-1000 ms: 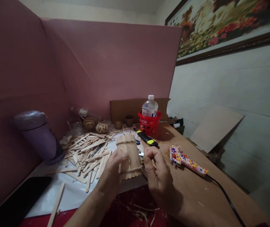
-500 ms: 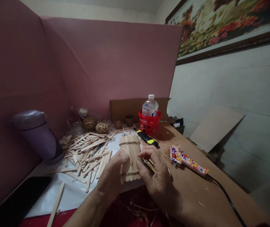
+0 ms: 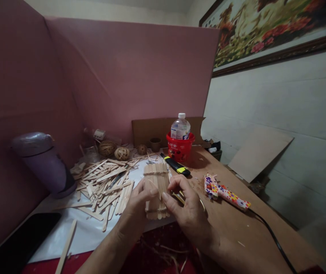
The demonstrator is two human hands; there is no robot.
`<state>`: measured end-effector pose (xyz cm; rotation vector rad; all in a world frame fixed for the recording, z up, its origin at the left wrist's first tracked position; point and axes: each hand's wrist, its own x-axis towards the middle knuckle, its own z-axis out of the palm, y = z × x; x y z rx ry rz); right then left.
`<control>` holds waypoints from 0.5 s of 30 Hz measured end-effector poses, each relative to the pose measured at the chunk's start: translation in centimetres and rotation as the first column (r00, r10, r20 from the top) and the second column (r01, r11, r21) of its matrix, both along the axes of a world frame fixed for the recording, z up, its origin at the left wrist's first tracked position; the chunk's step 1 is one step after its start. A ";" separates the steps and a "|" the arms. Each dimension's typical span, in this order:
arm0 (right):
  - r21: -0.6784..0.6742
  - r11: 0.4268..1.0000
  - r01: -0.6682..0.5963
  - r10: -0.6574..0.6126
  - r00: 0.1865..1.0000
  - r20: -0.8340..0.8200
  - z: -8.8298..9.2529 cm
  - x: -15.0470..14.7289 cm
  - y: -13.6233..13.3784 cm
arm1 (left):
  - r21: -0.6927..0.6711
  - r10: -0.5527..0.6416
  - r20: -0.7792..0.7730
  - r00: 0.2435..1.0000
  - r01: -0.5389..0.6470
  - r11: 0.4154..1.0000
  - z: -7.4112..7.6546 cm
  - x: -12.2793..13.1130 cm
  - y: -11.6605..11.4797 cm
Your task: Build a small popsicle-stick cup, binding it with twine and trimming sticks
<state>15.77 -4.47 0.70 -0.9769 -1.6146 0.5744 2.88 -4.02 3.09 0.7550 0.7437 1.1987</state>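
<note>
A small craft-stick panel [image 3: 156,175], its sticks side by side with twine bands near top and bottom, is held upright in front of me. My left hand [image 3: 141,198] is closed round its left side, the thumb lying across the front. A thin pointed sliver of wood [image 3: 159,193] shows on the panel's face by that thumb. My right hand [image 3: 187,201] is curled at the right edge, its thumb touching the panel and its index finger bent; its other fingertips are partly hidden. Behind the right fingers shows a shiny yellow-gold item, mostly covered.
Loose craft sticks [image 3: 106,186] are heaped on white paper to the left. A yellow-black utility knife [image 3: 177,166], a red bucket [image 3: 180,148] holding a bottle [image 3: 180,128], and a corded flower-patterned glue gun [image 3: 226,192] stand or lie right. Far left are a purple tumbler [image 3: 47,167] and a dark phone [image 3: 23,239].
The panel has tilted slightly, and the left thumb has shifted a little right across its face. My right thumb has moved slightly left, closer to the sliver.
</note>
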 end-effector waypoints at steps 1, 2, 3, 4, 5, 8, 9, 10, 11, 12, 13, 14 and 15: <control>0.000 1.000 0.005 -0.005 1.000 0.002 0.0 0.0 0.0 | -0.007 -0.003 -0.005 1.000 0.003 1.000 0.0 0.0 0.0; -0.002 1.000 0.009 -0.009 1.000 0.005 0.1 0.0 0.0 | -0.011 -0.006 -0.010 1.000 0.006 1.000 0.0 -0.1 0.0; -0.007 1.000 0.010 -0.010 1.000 0.005 0.1 0.0 0.0 | -0.013 -0.008 -0.013 1.000 0.008 1.000 0.0 -0.1 0.0; -0.014 1.000 0.009 -0.009 1.000 0.005 0.2 0.0 0.0 | -0.010 -0.010 -0.013 1.000 0.010 1.000 0.0 -0.1 0.0; -0.021 1.000 0.009 -0.009 1.000 0.002 0.2 0.0 0.0 | -0.005 -0.012 -0.011 1.000 0.011 1.000 -0.1 -0.1 0.0; -0.032 0.999 0.013 -0.013 1.000 -0.014 0.1 0.0 0.0 | 0.013 -0.015 -0.009 1.000 0.015 1.000 -0.2 -0.1 0.0; -0.030 0.999 0.015 -0.016 1.000 -0.019 0.1 0.0 0.0 | 0.013 -0.015 -0.012 1.000 0.015 1.000 -0.2 -0.1 0.1; -0.028 0.999 0.018 -0.019 1.000 -0.020 0.0 0.0 0.0 | 0.012 -0.011 -0.016 1.000 0.011 1.000 -0.3 -0.1 0.1; -0.025 0.999 0.020 -0.021 1.000 -0.021 -0.1 0.0 0.0 | 0.011 -0.005 -0.018 1.000 0.005 1.000 -0.3 -0.1 0.1; -0.023 1.000 0.020 -0.021 1.000 -0.021 -0.1 0.0 0.1 | 0.012 0.001 -0.022 1.000 -0.001 1.000 -0.4 -0.1 0.1; -0.023 1.000 0.019 -0.019 1.000 -0.021 -0.1 0.0 0.1 | 0.016 0.006 -0.029 1.000 -0.006 1.000 -0.4 -0.1 0.1; -0.026 1.000 0.015 -0.016 1.000 -0.022 -0.2 0.0 0.1 | 0.021 0.012 -0.036 0.999 -0.011 1.000 -0.4 -0.1 0.1; -0.029 1.000 0.012 -0.013 1.000 -0.025 -0.2 0.0 0.1 | 0.024 0.016 -0.042 0.999 -0.015 1.000 -0.4 -0.1 0.1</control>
